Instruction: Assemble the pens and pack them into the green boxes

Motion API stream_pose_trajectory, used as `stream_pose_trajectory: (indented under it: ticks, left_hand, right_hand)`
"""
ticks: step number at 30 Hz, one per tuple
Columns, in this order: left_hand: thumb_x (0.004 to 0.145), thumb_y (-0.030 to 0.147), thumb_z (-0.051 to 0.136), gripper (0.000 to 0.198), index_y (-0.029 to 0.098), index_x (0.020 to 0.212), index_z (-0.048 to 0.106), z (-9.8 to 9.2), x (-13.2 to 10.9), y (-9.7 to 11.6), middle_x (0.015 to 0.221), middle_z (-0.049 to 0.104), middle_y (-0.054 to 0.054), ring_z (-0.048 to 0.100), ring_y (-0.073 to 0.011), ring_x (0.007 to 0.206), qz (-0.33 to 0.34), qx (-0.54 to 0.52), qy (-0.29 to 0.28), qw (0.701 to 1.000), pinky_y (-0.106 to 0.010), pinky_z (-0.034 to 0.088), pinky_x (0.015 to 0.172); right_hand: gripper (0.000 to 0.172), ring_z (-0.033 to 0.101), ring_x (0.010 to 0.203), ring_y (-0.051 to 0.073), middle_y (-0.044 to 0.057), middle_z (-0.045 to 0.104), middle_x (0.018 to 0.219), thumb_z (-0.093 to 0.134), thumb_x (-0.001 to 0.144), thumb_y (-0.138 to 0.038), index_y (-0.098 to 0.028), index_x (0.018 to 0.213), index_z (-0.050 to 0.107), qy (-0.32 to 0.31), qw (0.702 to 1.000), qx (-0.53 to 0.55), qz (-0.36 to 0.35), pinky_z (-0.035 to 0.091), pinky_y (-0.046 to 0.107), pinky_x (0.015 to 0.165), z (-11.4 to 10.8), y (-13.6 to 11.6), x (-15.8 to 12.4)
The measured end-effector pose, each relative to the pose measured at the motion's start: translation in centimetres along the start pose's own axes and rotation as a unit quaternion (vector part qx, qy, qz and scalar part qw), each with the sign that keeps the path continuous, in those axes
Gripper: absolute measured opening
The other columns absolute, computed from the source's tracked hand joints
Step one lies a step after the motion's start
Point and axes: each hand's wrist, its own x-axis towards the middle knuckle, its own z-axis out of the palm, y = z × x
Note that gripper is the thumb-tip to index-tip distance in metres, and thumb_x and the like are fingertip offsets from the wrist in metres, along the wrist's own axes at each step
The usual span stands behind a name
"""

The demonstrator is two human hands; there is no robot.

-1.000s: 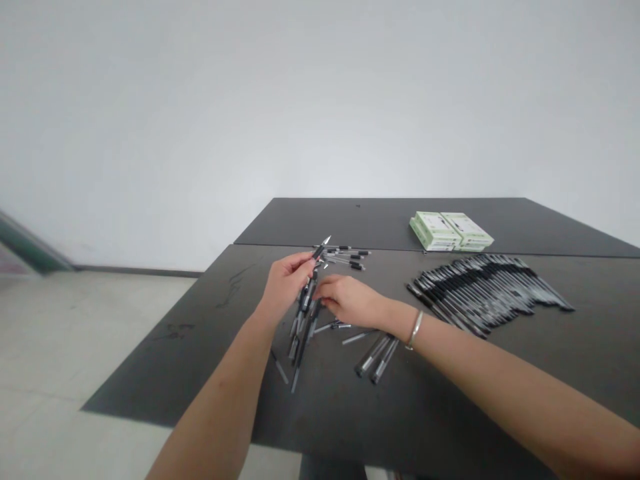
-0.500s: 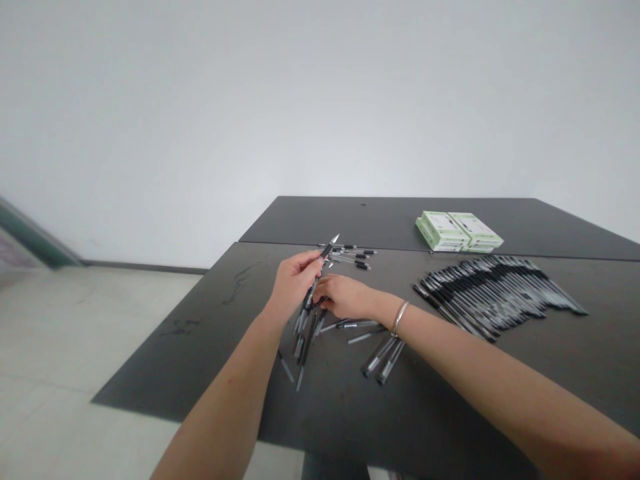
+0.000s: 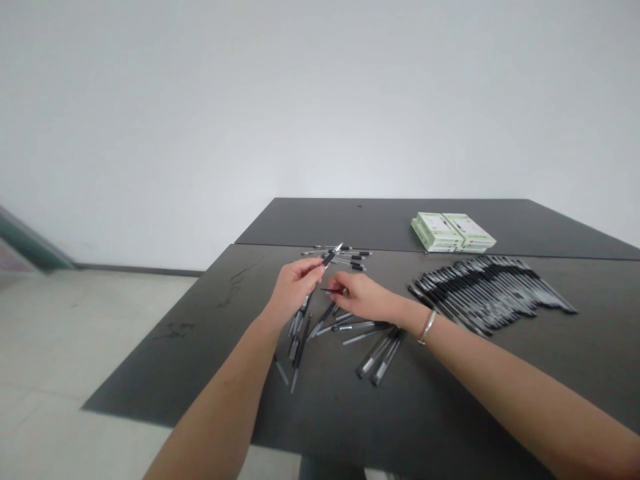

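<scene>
My left hand (image 3: 296,285) is closed around a pen (image 3: 330,256) with a black grip, its silver conical tip slanting up and to the right. Just right of it, my right hand (image 3: 361,296) pinches a small thin dark piece (image 3: 332,291); its exact kind is hard to make out. Below both hands lies a loose scatter of pen parts (image 3: 299,353), clear and black, partly covered by the fingers. Behind the hands rest several pens with black grips (image 3: 356,257). Two thicker clear barrels (image 3: 376,360) lie nearer to me, under the right forearm's side.
To the right, many black-and-clear pens (image 3: 487,293) lie side by side in a fanned row. Stacked green-and-white boxes (image 3: 453,233) stand behind them. The dark table (image 3: 200,373) has a seam across it and its left edge drops to a pale floor.
My right hand has come up out of the pile and moved right, away from the left hand, with the thin dark piece now showing in its fingers. My left hand still holds the pen.
</scene>
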Motion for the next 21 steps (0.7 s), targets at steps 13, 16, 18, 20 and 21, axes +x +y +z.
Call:
stream_pose_trajectory:
  ticks: [13, 16, 18, 20, 21]
  left_hand:
    - [0.082, 0.030, 0.061, 0.028, 0.013, 0.099, 0.074, 1.9, -1.6, 1.1, 0.078, 0.066, -0.004, 0.055, -0.0126, 0.067, -0.025, 0.013, -0.180, 0.983, -0.024, 0.042, 0.063]
    - [0.082, 0.029, 0.060, 0.027, 0.013, 0.099, 0.073, 2.0, -1.6, 0.9, 0.077, 0.067, -0.004, 0.056, -0.0131, 0.068, -0.021, 0.053, -0.200, 0.978, -0.025, 0.043, 0.065]
    - [0.082, 0.029, 0.060, 0.026, 0.013, 0.098, 0.073, 2.1, -1.6, 0.8, 0.081, 0.068, -0.004, 0.057, -0.0131, 0.069, -0.010, 0.068, -0.207, 0.976, -0.024, 0.043, 0.066]
    - [0.082, 0.028, 0.060, 0.026, 0.013, 0.098, 0.073, 2.2, -1.7, 0.8, 0.086, 0.069, -0.004, 0.059, -0.0139, 0.073, -0.004, 0.074, -0.216, 0.974, -0.024, 0.044, 0.068]
    - [0.083, 0.028, 0.059, 0.025, 0.013, 0.098, 0.073, 2.2, -1.7, 0.8, 0.088, 0.070, -0.005, 0.060, -0.0146, 0.075, -0.006, 0.077, -0.222, 0.972, -0.025, 0.044, 0.069]
  right_hand:
    - [0.032, 0.052, 0.057, 0.010, 0.000, 0.059, 0.071, 0.058, 0.087, -0.044, -0.017, 0.104, 0.063, 0.151, 0.906, 0.360, 0.166, 0.044, 0.023, 0.052, -2.9, 0.7, -8.3]
    - [0.032, 0.052, 0.056, 0.010, 0.000, 0.061, 0.072, 0.064, 0.083, -0.041, -0.017, 0.104, 0.066, 0.200, 0.895, 0.362, 0.164, 0.044, 0.024, 0.052, -2.8, 1.1, -8.7]
    - [0.030, 0.052, 0.057, 0.010, 0.000, 0.063, 0.071, 0.066, 0.082, -0.038, -0.017, 0.104, 0.067, 0.227, 0.893, 0.353, 0.160, 0.045, 0.024, 0.054, -2.6, 1.3, -9.0]
    - [0.028, 0.054, 0.059, 0.010, 0.001, 0.065, 0.073, 0.067, 0.082, -0.035, -0.018, 0.103, 0.069, 0.240, 0.895, 0.343, 0.156, 0.045, 0.023, 0.055, -2.5, 1.3, -9.3]
    - [0.026, 0.055, 0.060, 0.011, 0.002, 0.067, 0.075, 0.067, 0.082, -0.034, -0.018, 0.103, 0.069, 0.244, 0.896, 0.339, 0.153, 0.046, 0.023, 0.055, -2.5, 1.3, -9.4]
